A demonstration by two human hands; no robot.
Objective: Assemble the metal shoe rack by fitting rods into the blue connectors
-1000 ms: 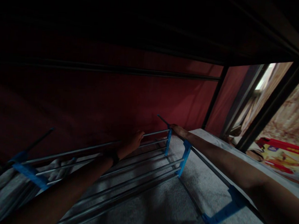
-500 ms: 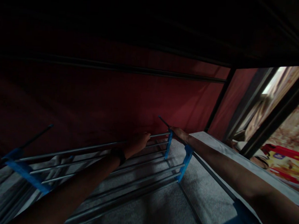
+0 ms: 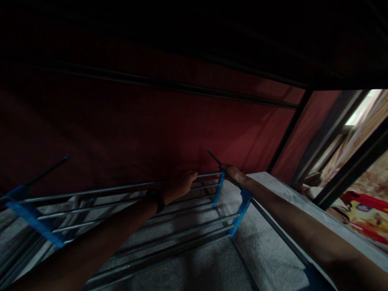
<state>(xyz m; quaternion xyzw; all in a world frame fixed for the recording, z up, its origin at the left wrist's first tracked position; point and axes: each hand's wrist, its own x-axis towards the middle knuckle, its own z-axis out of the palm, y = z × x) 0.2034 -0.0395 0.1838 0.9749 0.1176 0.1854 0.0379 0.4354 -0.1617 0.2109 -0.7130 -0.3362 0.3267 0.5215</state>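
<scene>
Boxed in by a red wall (image 3: 169, 127) ahead, a black frame (image 3: 289, 130) crossing it; down to the rack (image 3: 190, 229) beneath both hands, clamped by left hand (image 3: 181, 185) on the top rail (image 3: 98, 190), right hand (image 3: 233, 172) at the far blue corner bracket (image 3: 219, 188).

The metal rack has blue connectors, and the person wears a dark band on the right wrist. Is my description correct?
Not fully: the head view shows the dark band on the wrist of the left hand, not the right. The metal rack does have blue connectors.
</scene>
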